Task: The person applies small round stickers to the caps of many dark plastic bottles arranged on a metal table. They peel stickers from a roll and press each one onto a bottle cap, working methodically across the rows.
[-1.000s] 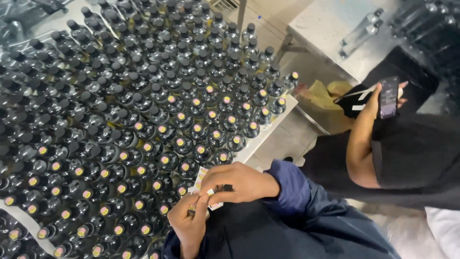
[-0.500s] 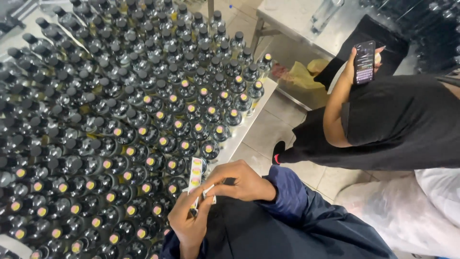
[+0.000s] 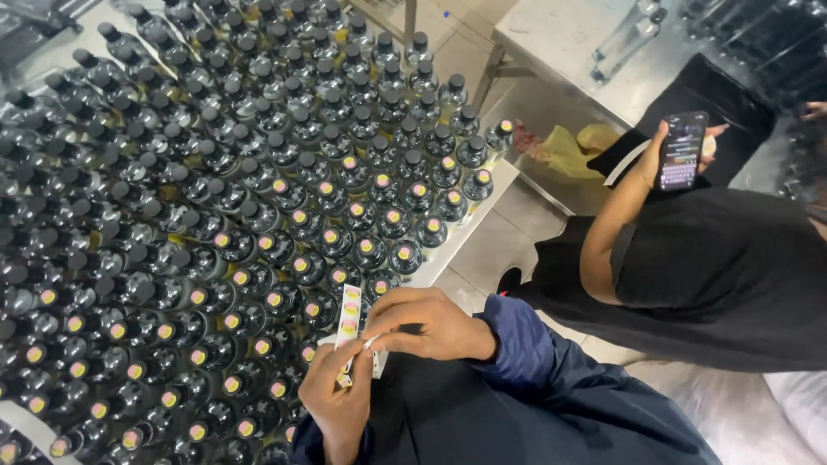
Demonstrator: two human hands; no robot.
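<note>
Two hands gripping sticker strip point(image 3: 349, 323) at near table edge. Left hand point(image 3: 338, 400) pinching strip from below; right hand point(image 3: 422, 325) picking at it from right. Strip's long axis running near-to-far, pointing toward bottles point(image 3: 258, 224) lying far-left. Right hand nearer bottles.

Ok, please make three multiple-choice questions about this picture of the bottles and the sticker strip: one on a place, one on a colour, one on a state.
1. Where is the sticker strip?
A. between the two hands
B. on the floor
C. on the metal table

2. What colour are the bottle caps without stickers?
A. white
B. black
C. red

3. What is the co-worker's hand doing?
A. holding a phone
B. lifting a bottle
C. resting empty

Answers:
1 A: the left hand and right hand both pinch it.
2 B: the far caps are plain black.
3 A: the phone is lit in its grip.
</note>
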